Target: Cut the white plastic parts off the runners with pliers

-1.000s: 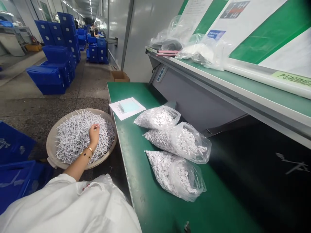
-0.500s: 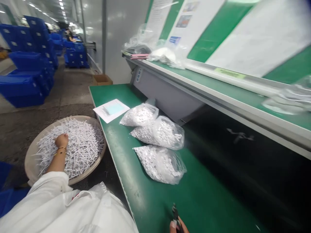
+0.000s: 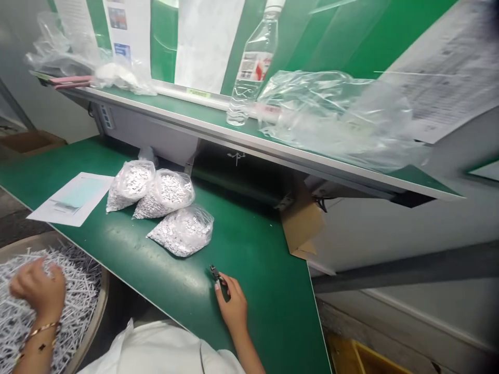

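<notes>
The right hand (image 3: 233, 306) pinches light snips (image 3: 215, 275) by the handles on the green table (image 3: 249, 244), while the left hand (image 3: 37, 287) curls loosely above stiff thin sticks (image 3: 76, 306).

both arms reach forward from the bottom of the view, held well apart. the left hand (image 3: 39, 288) hangs low at the far left, its palm turned down and its fingers (image 3: 27, 280) loosely curled, with the thumb side leaning inward. the left wrist (image 3: 43, 321) bends slightly and wears thin gold bracelets (image 3: 39, 332); the left forearm (image 3: 33, 361) runs down out of frame. the right hand (image 3: 234, 306) sits near the middle of the view, closed in a small pinching grip, its fingers (image 3: 231, 284) curled forward and pressed together. the right forearm (image 3: 247, 353) slants down from it to the bottom edge, bare and angled slightly outward.
</notes>
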`<action>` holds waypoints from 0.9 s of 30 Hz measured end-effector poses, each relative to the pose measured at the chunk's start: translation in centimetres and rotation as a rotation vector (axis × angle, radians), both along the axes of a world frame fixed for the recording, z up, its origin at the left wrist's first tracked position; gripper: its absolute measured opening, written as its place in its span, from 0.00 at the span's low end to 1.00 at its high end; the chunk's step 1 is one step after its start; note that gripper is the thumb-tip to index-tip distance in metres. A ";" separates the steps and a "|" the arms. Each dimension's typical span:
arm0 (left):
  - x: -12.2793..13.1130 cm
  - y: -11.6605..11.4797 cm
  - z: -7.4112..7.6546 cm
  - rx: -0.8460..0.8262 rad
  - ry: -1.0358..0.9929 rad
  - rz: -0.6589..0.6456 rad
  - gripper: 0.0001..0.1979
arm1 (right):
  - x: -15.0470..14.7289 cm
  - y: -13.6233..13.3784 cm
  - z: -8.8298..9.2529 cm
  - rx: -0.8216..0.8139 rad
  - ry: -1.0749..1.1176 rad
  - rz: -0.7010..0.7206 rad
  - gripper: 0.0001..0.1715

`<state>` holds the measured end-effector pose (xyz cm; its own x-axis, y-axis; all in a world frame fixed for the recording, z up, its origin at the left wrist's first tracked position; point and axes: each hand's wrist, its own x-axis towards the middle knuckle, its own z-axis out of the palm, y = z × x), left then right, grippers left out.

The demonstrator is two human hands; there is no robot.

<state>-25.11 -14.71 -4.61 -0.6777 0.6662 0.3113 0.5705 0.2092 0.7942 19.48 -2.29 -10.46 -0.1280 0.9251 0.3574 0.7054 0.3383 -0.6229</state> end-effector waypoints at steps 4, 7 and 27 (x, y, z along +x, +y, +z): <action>8.3 7.2 -1.0 0.199 0.409 -0.059 0.22 | -0.2 0.2 -0.1 0.007 -0.008 0.000 0.18; 16.2 10.2 -2.3 0.194 0.473 -0.431 0.19 | -0.5 0.1 0.1 0.009 -0.014 0.004 0.17; 24.4 11.3 -5.6 -0.127 0.376 -1.048 0.17 | -1.2 0.2 1.3 -0.006 -0.181 0.021 0.21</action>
